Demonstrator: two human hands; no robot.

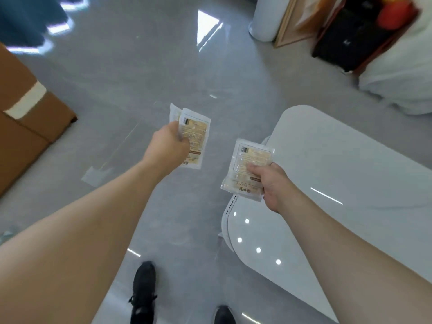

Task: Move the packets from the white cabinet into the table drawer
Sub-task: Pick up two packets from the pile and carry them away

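Your left hand (167, 146) has its fingers curled round a couple of packets (192, 136), which stick up and out past your knuckles, held out over the grey floor (117, 78). Your right hand (272, 183) grips another packet (247, 169) with the thumb pressed on its face, right at the near edge of the glossy white counter (339, 160). Brown cardboard box (25, 118) sits off to your left, black shoes (142, 291) below
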